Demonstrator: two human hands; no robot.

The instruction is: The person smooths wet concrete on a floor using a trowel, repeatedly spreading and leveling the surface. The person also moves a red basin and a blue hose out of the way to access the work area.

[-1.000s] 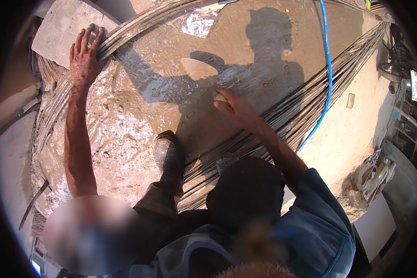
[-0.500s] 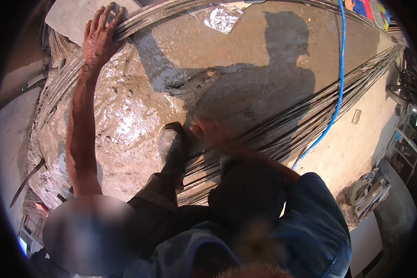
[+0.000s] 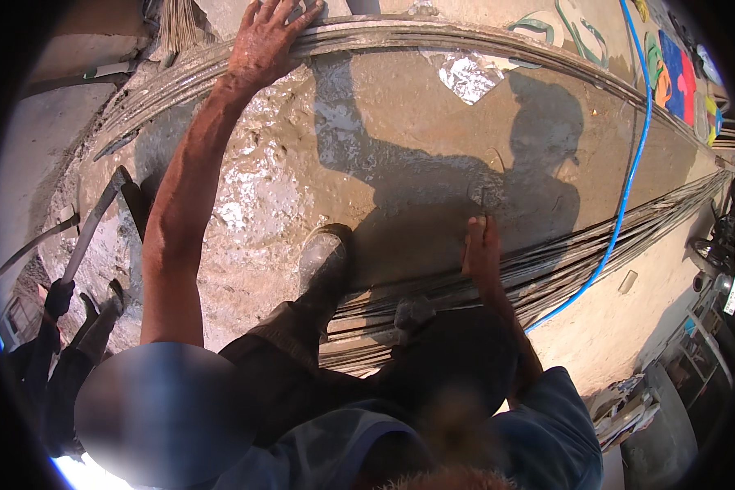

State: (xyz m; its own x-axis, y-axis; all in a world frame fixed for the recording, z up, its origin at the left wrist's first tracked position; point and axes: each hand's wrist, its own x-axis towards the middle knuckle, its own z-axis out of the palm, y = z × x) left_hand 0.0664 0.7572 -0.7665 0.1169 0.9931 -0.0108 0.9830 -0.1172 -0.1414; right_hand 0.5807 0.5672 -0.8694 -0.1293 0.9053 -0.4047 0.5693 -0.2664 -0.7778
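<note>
Wet concrete (image 3: pixel 400 155) | left hand (image 3: pixel 265 37) spread on rebar bundle (image 3: pixel 433 33) | right hand (image 3: pixel 482 253) flat, empty

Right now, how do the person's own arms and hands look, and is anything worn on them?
Both hands are bare, without gloves. The left hand and its long forearm are uncovered and smeared with grey wet mud, up to the fingers. The right hand is also bare; its arm comes out of a short blue sleeve. No watch, ring or band can be seen.
</note>
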